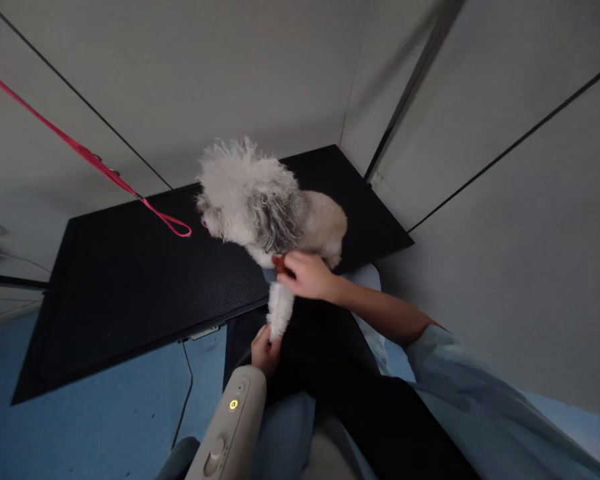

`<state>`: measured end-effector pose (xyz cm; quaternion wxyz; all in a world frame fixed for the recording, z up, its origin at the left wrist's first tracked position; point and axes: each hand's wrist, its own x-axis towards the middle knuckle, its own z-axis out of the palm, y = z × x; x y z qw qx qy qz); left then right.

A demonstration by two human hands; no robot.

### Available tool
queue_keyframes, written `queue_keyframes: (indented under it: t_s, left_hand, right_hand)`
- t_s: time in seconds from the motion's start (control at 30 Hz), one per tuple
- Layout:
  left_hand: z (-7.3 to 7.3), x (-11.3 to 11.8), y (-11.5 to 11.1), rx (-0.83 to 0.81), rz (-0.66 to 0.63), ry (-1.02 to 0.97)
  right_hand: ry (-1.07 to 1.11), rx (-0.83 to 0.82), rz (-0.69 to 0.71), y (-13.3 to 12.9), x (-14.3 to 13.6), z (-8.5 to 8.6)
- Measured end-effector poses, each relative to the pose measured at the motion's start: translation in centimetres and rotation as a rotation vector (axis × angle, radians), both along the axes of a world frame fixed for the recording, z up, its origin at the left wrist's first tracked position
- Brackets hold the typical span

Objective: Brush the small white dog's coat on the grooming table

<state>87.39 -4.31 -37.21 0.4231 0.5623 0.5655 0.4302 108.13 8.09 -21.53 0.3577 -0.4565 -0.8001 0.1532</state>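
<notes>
A small fluffy white and grey dog stands on a black grooming table, head to the left. One of its forelegs hangs down over the table's near edge. My left hand holds the paw at the bottom of that leg. My right hand is at the top of the same leg, closed on a small brush with an orange-brown handle. A cream-coloured dryer nozzle with a lit yellow button lies against my left forearm, pointing toward the leg.
A pink leash with an empty loop hangs slack from the upper left over the table. Grey wall panels surround the table behind and to the right. A thin cable hangs under the table's edge above the blue floor. I wear a black apron over light-blue clothes.
</notes>
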Motion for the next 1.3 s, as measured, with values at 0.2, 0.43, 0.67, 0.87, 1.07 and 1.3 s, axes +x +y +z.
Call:
queue_keyframes:
  t_s: [0.2,0.43,0.67,0.87,1.07,1.3]
  left_hand:
    - [0.1,0.1,-0.1,-0.008,0.017,-0.065]
    - [1.5,-0.1,0.4,-0.074,0.072,-0.091]
    - [2.1,-1.4,1.3,-0.07,0.123,-0.083]
    - [2.5,-1.9,1.2,-0.032,0.12,0.009]
    - [3.0,-1.9,1.3,0.027,0.113,0.035]
    - [4.9,-1.9,1.6,-0.046,0.104,-0.088]
  right_hand:
    - [0.016,0.093,0.075,-0.1,-0.2,0.0]
    - [0.245,0.019,-0.114,-1.9,-1.1,-2.3]
    - [0.494,-0.103,-0.236,-3.1,-1.3,-4.3]
    - [0.626,-0.365,-0.049,-3.8,-2.0,-5.0]
    - [0.616,-0.177,0.029,-3.6,-2.2,-5.5]
    - [0.659,-0.118,-0.021,-3.5,-2.1,-5.7]
